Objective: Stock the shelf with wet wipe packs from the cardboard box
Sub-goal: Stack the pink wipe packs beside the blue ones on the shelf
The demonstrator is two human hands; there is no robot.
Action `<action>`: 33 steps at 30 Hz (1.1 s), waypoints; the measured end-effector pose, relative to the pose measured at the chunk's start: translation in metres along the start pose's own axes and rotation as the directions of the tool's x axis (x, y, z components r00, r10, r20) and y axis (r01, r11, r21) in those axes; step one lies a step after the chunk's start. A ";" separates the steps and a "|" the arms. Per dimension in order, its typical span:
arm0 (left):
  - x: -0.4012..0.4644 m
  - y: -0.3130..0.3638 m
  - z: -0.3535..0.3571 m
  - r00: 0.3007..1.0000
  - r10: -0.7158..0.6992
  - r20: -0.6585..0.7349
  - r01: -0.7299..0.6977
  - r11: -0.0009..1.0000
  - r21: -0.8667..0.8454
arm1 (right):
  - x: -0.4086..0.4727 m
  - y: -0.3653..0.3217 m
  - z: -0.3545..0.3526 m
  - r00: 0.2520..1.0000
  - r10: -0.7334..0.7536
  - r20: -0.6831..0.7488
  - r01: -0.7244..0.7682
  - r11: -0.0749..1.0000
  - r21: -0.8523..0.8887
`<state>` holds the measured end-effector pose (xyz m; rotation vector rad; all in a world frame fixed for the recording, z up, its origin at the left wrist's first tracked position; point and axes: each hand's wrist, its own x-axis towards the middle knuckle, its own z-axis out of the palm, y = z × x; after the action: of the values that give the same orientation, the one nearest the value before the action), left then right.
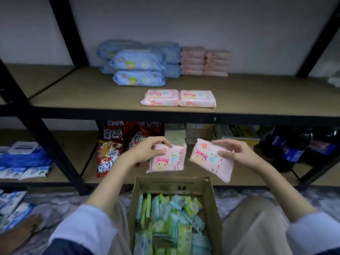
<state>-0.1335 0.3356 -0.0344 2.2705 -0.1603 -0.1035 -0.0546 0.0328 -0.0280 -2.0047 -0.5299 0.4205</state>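
Each hand (149,149) (237,153) grips a pink pack (168,159) (209,159) above the box (211,199)

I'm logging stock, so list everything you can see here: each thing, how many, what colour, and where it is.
Shelf: one, tan board on black frame.
Pink packs: two, side by side at shelf front.
Blue packs: several, stacked at back left.
Pink stacks: two, at back, right of blue packs.
Held packs: two, pink, one in left hand, one in right.
Box: one, brown cardboard, on floor, full of green and blue packs.
Snack bags: several, red, lower shelf.
Bottles: dark, lower shelf right; count unclear.
Left hand: above box.
Right hand: above box.
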 end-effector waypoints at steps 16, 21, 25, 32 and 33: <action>0.078 0.049 -0.131 0.801 0.076 -0.594 -0.318 0.895 -0.314 | 0.091 -0.117 -0.065 0.967 -0.136 -0.217 0.195 0.939 0.284; 0.119 0.033 -0.144 0.797 0.016 -0.604 -0.216 0.941 -0.260 | 0.133 -0.118 -0.080 0.986 -0.077 -0.148 0.112 0.964 0.243; 0.125 0.026 -0.136 0.867 -0.013 -0.498 -0.139 0.953 -0.268 | 0.151 -0.109 -0.079 0.993 -0.036 -0.110 0.059 0.976 0.212; 0.121 0.018 -0.135 0.978 -0.064 -0.199 0.022 0.978 -0.207 | 0.159 -0.096 -0.075 1.000 -0.026 0.004 0.026 1.000 -0.003; 0.120 0.019 -0.136 0.982 -0.065 -0.175 0.027 0.976 -0.216 | 0.160 -0.096 -0.075 0.999 -0.029 0.032 0.029 0.999 -0.030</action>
<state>0.0009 0.4080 0.0651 2.0574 0.0006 0.0599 0.0996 0.1027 0.0799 -2.0196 -0.5876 0.4296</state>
